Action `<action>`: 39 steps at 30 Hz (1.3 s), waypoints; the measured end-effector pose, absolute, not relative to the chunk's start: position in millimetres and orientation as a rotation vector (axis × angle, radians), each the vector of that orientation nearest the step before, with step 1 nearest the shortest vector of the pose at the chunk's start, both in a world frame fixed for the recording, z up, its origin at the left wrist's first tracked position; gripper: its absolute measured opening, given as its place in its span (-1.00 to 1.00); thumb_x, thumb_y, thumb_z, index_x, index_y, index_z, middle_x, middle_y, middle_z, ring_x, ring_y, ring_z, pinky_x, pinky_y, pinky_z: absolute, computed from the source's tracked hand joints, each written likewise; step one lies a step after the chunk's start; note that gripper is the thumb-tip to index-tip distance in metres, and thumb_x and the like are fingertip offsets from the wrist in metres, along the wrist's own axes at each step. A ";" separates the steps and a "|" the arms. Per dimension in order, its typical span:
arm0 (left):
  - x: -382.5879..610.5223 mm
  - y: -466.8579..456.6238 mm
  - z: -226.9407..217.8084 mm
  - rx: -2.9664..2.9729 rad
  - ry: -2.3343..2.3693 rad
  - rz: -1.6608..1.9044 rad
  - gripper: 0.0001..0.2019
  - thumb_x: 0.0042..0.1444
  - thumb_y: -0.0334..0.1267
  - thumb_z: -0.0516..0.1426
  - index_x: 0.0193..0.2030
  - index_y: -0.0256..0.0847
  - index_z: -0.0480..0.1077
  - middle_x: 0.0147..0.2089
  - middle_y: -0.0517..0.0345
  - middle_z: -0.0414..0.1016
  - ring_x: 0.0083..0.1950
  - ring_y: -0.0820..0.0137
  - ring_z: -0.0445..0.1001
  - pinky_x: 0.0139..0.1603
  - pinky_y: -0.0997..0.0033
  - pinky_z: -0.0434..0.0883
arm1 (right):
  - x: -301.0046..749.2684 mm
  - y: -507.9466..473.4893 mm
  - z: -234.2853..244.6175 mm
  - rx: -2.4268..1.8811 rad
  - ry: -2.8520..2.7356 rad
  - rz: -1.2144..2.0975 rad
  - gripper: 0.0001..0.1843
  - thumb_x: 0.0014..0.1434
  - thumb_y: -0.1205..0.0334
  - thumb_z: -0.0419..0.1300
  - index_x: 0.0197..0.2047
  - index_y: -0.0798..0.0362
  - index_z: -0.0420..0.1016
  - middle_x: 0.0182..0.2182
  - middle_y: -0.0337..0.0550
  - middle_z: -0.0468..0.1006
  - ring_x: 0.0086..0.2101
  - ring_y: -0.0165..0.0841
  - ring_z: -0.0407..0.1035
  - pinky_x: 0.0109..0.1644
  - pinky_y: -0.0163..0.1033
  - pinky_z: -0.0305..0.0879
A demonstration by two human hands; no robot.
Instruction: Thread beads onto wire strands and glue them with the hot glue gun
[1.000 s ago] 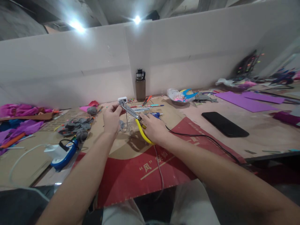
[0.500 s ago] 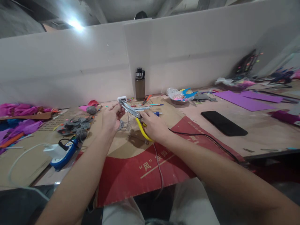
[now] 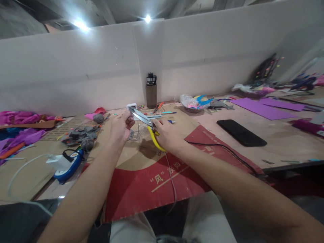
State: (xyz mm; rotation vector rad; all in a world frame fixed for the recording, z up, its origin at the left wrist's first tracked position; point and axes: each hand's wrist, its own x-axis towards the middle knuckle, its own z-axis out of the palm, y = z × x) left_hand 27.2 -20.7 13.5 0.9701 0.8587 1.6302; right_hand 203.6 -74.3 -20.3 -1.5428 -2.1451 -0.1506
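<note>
My right hand (image 3: pixel 167 136) grips yellow-handled scissors (image 3: pixel 146 123), blades pointing up and to the left. My left hand (image 3: pixel 119 127) is pinched on something small and thin at the blade tips; I cannot make out what it is. Both hands hover over a brown and red cardboard sheet (image 3: pixel 157 182) on the table. A clear crumpled bit of plastic (image 3: pixel 136 135) lies under the scissors.
A dark water bottle (image 3: pixel 151 91) stands at the white partition. A black phone (image 3: pixel 241 132) lies to the right, a black cable (image 3: pixel 222 148) runs beside my right arm. A blue glue gun (image 3: pixel 68 162) and grey pompoms (image 3: pixel 86 135) lie left. Purple sheets (image 3: pixel 260 108) lie far right.
Both hands have shifted slightly away from me with the scissors, and the blades now look a little more parted. The view has moved slightly.
</note>
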 end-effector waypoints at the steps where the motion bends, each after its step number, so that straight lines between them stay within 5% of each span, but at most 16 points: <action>1: 27.3 -20.4 13.8 0.959 0.843 1.625 -0.89 -0.15 -0.39 0.22 -0.46 -0.27 0.35 -0.52 0.28 0.35 -0.56 0.66 0.28 -0.50 0.65 0.32 | 203.6 -74.2 -20.5 -1.548 -2.145 -0.156 -0.56 0.23 0.15 -0.07 0.17 -0.02 0.17 -0.10 0.06 0.36 -0.20 -0.20 0.33 -0.19 -0.16 0.27; 39: 22.9 -14.2 12.3 0.824 0.780 1.501 -0.94 -0.05 -0.54 0.13 -0.47 -0.38 0.38 -0.53 0.17 0.38 -0.61 0.67 0.28 -0.59 0.68 0.31 | 212.0 -67.1 -23.2 -1.530 -2.203 -0.305 -0.62 0.18 0.23 -0.02 0.08 0.01 0.20 -0.13 0.00 0.40 -0.28 -0.26 0.33 -0.28 -0.25 0.15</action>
